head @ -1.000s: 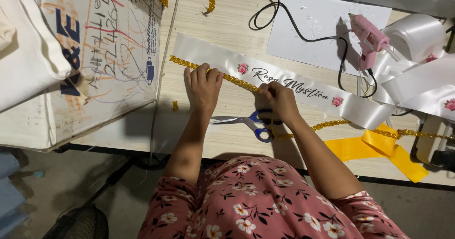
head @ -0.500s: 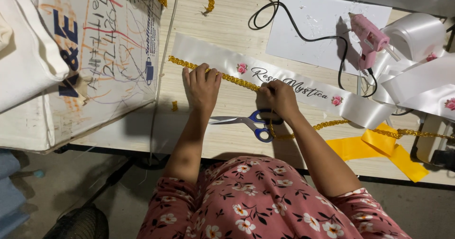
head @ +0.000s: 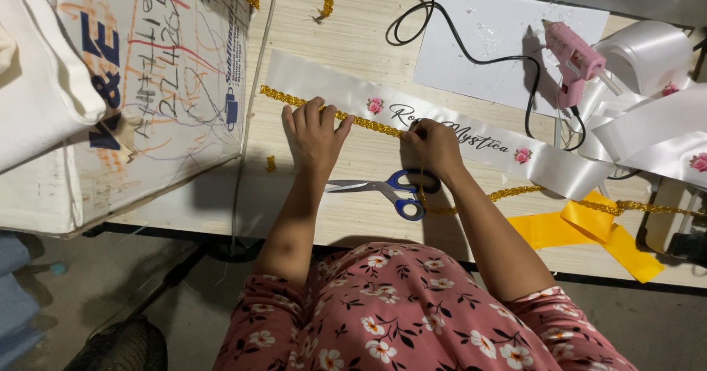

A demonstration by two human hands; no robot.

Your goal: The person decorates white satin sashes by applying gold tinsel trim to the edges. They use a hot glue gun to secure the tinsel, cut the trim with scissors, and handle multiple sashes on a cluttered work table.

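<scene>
Wooden and pale, the one tabletop (head: 353, 216) carries everything, and its biggest load is a single white cardboard box (head: 147, 99) at the left, its top face scrawled with dark, red and orange handwriting and large blue block print. One white sheet of paper (head: 486, 47) lies at the upper middle. One long white satin sash (head: 442, 132) runs across the table, its long axis slanting from the upper left down to the right, printed with dark script between two pink roses. Two strips of yellow ribbon (head: 589, 227) lie crossed at the lower right. One gold sequin trim (head: 368, 123) follows the sash's near edge on the same slant. One pink glue gun (head: 574, 54) stands at the upper right with its black cord looping away. One pair of blue-handled scissors (head: 387, 189) lies below the sash, blades pointing left. Left hand (head: 315, 132) lies flat, fingers spread, pressing trim and sash down without gripping. Right hand (head: 436, 149) is curled, fingertips pinching the trim against the sash edge.
</scene>
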